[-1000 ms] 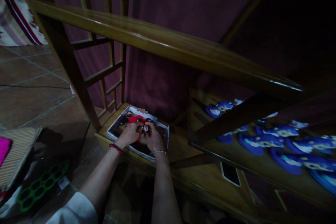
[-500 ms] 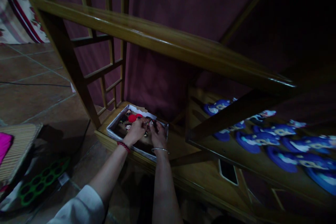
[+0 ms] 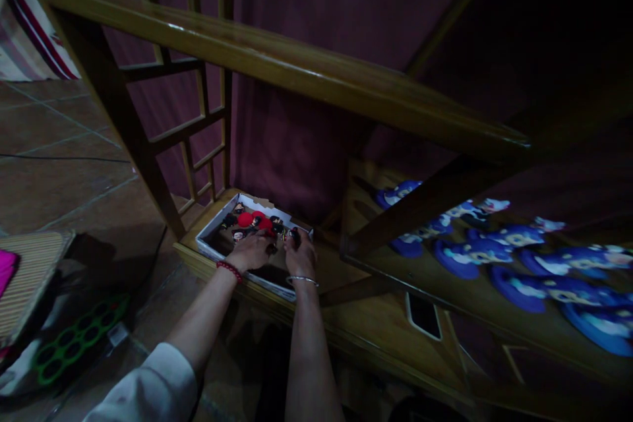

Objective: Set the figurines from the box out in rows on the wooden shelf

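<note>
An open shallow cardboard box (image 3: 210,252) with white edges stands on the wooden shelf. Inside its far left part lie several small dark figurines (image 3: 239,235), some with round red pieces (image 3: 244,219). My left hand (image 3: 251,252), with a red beaded bracelet at the wrist, reaches over the box, its fingers stretched toward the figurines. At the box's right end, my right hand (image 3: 301,256), wearing a silver bangle, has its thumb and fingers closed around a small dark figurine (image 3: 295,235). The dim light and my fingers hide most of that piece.
A wooden rail (image 3: 277,66) crosses above the hands. To the right, several blue figurines on round bases (image 3: 475,254) stand on a raised shelf. A phone (image 3: 424,316) lies on the lower shelf. At left are a green holed rack (image 3: 82,336) and a woven-topped stool (image 3: 39,270).
My hands have moved apart: the left has gone slightly left and flattened over the figurines, the right keeps a small figurine at the box's right end. The view has shifted slightly.
</note>
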